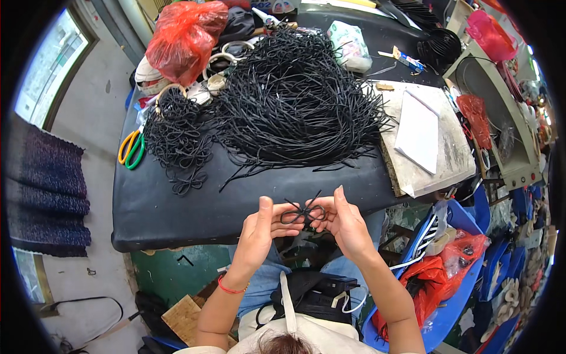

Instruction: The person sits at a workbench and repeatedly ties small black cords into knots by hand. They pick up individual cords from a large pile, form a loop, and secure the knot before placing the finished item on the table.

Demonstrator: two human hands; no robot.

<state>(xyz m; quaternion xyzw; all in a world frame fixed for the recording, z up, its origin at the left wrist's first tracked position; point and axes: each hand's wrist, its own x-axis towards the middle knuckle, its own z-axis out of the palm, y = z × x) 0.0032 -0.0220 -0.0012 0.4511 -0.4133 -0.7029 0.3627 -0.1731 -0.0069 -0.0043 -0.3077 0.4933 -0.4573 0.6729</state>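
Note:
A small bow of thin black cord (pixel 304 213), with two loops and loose ends, is held in front of me just off the table's near edge. My left hand (pixel 259 229) holds its left loop on the fingers, the thumb raised apart from them. At the right loop, the fingers of my right hand (pixel 349 227) bear the other side, that thumb also pointing up. Beyond my hands lies a large heap of loose black cords (pixel 295 106). Left of the heap is a smaller pile of looped black cords (pixel 180 133).
Green-and-orange-handled scissors (pixel 132 148) lie at the left of the black table (pixel 171 221). A red plastic bag (pixel 187 38) stands at the back left. To the right is a worn board (pixel 454 156) with white paper (pixel 417 131). A blue bin (pixel 436 307) stands at lower right.

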